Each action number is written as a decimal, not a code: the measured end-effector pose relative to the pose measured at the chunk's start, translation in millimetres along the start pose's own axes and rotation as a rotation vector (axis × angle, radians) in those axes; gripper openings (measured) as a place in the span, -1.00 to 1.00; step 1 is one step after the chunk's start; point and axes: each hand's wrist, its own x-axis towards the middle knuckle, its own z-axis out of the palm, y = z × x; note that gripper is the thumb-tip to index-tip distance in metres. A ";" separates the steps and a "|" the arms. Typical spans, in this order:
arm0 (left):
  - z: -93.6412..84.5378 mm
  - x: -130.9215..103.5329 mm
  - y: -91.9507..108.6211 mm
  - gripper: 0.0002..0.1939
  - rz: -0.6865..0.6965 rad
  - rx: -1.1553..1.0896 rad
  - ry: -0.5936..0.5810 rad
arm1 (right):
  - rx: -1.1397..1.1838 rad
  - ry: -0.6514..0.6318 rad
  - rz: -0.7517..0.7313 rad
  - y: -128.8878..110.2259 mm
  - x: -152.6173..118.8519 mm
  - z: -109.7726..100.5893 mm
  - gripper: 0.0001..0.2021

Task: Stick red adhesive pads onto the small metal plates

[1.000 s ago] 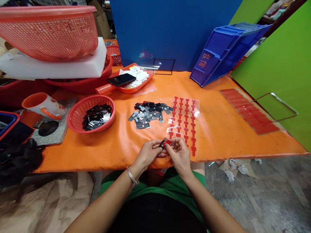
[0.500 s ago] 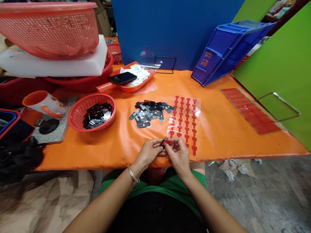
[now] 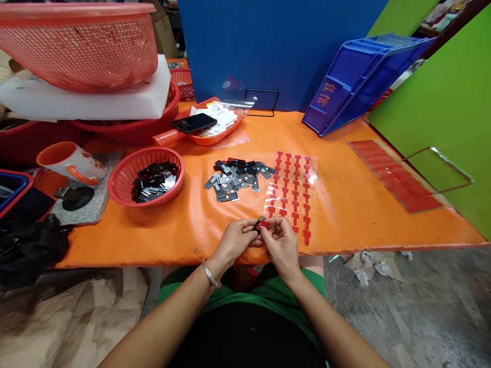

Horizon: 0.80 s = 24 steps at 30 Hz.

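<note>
Little has moved since a second ago: we see both hands at the same spot over the table's near edge, the pinch a shade tighter, the red sticker now more hidden under the fingertips than before (the view itself has shifted a little).

Left hand [image 3: 235,240] and right hand [image 3: 283,242] meet fingertip to fingertip, both closed on one small dark clip [image 3: 258,225] with a red sticker [image 3: 263,223] on it. Clip sits just above the near edge of the orange table [image 3: 345,204], right beside the lower end of the sticker sheet [image 3: 292,191]. Its long axis seems to run low-left to high-right, the red end toward the right hand; too small for us to say more.

Counts:
- Clip in hand: one.
- Loose clips in the pile [image 3: 236,176] beyond the hands: overlapping, we cannot count them.
- More clips in the small red basket [image 3: 126,176], left of the pile; also uncountable.
- Sticker sheet: one, four columns of red T-shaped stickers, rows too fine to count, a few gaps in the left column.
- Phone [image 3: 194,123]: one, on an orange tray [image 3: 169,137].
- Mug [image 3: 69,162]: one, on its side at far left.
- Blue bins [image 3: 356,76]: stacked and tilted, far right.
</note>
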 end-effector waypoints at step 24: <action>7.8 0.0 -4.9 -0.90 0.023 0.039 0.144 | -0.343 0.080 -0.327 -3.9 7.6 -6.9 -0.92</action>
